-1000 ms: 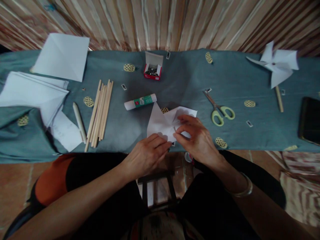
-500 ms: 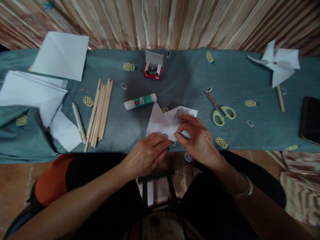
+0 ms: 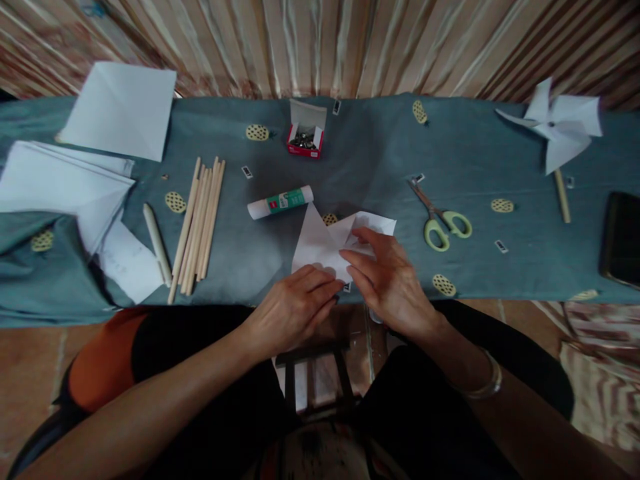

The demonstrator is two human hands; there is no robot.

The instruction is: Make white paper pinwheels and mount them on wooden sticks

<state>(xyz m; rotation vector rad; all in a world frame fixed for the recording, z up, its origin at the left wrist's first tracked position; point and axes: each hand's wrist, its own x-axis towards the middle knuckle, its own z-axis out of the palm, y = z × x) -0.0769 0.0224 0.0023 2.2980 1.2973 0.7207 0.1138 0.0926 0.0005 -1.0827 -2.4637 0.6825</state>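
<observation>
A folded white sheet of paper (image 3: 320, 247) lies at the table's front edge, its points spread outward. My left hand (image 3: 297, 303) grips the lower left edge of this paper, fingers together on top; its thumb is mostly hidden. On the paper's right part rests my right hand (image 3: 393, 283), open, with index and middle fingers stretched out and thumb apart from them. Just behind the paper lies a glue stick (image 3: 285, 202) with a green label. Green-handled scissors (image 3: 440, 220) lie to the right of my right hand.
Wooden sticks (image 3: 197, 227) and a grey pen-like stick (image 3: 157, 240) lie left, beside stacked white sheets (image 3: 60, 180). A small red box (image 3: 305, 140) of metal pins stands behind the glue stick. Far right are a paper pinwheel (image 3: 563, 127) and a dark phone (image 3: 623, 237).
My right hand has loosened its pinch, and its thumb and index finger have parted over the paper. My left hand and the paper have hardly moved.
</observation>
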